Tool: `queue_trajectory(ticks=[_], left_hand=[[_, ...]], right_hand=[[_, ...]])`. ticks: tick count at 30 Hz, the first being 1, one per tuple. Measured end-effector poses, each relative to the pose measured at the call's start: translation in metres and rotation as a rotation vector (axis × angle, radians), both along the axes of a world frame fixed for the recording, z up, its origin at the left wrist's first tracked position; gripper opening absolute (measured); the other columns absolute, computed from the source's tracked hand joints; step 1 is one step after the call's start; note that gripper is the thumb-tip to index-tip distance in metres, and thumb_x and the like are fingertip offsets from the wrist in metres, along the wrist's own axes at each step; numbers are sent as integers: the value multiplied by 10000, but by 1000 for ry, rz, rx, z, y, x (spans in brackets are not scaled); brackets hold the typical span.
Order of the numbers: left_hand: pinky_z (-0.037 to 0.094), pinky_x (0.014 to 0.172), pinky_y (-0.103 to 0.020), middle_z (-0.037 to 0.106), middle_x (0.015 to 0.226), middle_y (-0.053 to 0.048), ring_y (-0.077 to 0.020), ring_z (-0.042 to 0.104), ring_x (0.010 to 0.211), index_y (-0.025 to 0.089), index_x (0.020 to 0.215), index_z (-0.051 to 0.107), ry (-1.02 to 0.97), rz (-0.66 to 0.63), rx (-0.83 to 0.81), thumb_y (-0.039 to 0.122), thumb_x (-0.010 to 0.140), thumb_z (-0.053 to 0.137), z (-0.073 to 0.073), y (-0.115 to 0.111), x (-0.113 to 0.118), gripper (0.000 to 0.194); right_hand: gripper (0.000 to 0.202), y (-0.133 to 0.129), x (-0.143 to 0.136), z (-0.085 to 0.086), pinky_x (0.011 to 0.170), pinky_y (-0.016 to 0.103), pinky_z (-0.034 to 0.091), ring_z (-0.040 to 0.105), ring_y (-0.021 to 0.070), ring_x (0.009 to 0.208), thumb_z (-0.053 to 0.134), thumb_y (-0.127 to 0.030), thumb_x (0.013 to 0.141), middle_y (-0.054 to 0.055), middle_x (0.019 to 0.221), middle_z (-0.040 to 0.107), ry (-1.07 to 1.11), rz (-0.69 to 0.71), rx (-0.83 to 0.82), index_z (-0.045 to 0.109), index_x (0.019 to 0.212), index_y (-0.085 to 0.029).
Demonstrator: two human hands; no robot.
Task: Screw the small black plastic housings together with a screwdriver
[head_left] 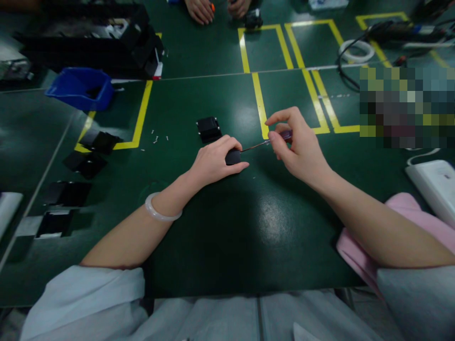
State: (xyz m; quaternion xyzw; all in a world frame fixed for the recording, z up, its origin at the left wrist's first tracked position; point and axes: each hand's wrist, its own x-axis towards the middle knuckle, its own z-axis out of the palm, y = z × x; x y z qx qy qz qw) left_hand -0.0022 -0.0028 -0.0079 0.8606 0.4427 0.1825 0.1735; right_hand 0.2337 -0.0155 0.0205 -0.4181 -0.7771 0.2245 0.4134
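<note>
Near the middle of the green table, my left hand (217, 160) grips a small black box-shaped part (233, 157) and presses it against the surface. My right hand (296, 144) pinches the purple handle of a screwdriver (261, 143) between thumb and fingers. Its thin shaft points left, and the tip meets the right side of the black part. Just beyond my left hand lies another black part (208, 128) with small shiny spots at its corners. Several tiny screws (156, 139) are scattered on the table to the left.
A blue bin (81, 87) and a long black tray (88, 42) stand at the left. Several black parts (67, 193) line the left side. Another person's hands (201, 9) are at the far edge. A pink cloth (359, 246) and a white device (433, 187) lie at right.
</note>
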Motion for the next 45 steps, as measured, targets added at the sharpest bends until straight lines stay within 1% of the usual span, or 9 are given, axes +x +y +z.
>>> queue_trajectory(ticks=[5,9,12,18,21,24,31,37,45], left_hand=[[473,809,-328,668,1099,-55,-229,638,984,198,1061,623,10,1,4,584,888,622,0,0,-1,423],[472,807,-327,668,1097,-55,-226,639,982,198,1061,623,7,-2,8,589,891,619,-1,0,-1,426],[473,816,-327,669,1091,-56,-228,642,989,195,1060,623,-1,-2,10,577,890,626,-1,0,0,417],[477,826,-333,671,1094,-56,-227,639,985,201,1055,625,3,1,6,576,888,623,-1,0,0,410],[477,831,-337,673,1098,-56,-229,640,986,200,1055,625,5,1,9,580,887,625,-1,0,0,415],[477,829,-336,674,1101,-56,-228,642,982,199,1057,625,1,-2,6,578,888,626,-1,0,0,414],[476,823,-328,669,1098,-52,-224,641,985,204,1059,620,6,0,11,572,893,628,0,0,-1,404],[477,829,-334,675,1109,-56,-228,641,986,208,1065,621,-5,-1,3,582,893,619,0,0,-1,412],[478,825,-332,672,1099,-57,-226,637,984,207,1054,620,5,2,0,578,889,618,1,-1,0,406]], right_hand=[[125,1,0,0,632,309,445,612,117,678,483,-355,1011,-30,795,582,18,12,-26,516,1020,-235],[98,0,-1,0,608,311,426,522,97,558,479,-283,990,-62,709,515,6,6,-19,508,1068,-231],[136,0,0,-1,623,312,433,523,104,584,487,-261,976,-62,711,508,9,4,-4,497,1107,-229],[133,2,1,-2,589,299,405,508,81,541,521,-369,1000,-64,726,512,13,6,-23,517,995,-236],[80,1,1,-2,605,305,415,510,89,545,509,-298,987,-73,698,485,5,12,-5,513,1034,-234],[133,0,0,-1,616,315,427,496,100,546,495,-257,967,-78,685,474,-10,14,3,492,1098,-233],[122,0,0,1,588,305,396,489,81,525,515,-355,996,-69,715,493,4,12,-32,510,984,-234],[103,-1,-1,2,627,328,423,517,117,575,495,-264,974,-61,703,486,-2,12,-6,499,1075,-243],[137,-1,-1,2,593,312,415,523,114,564,494,-393,1004,-55,690,509,-4,-8,-51,511,986,-258]])
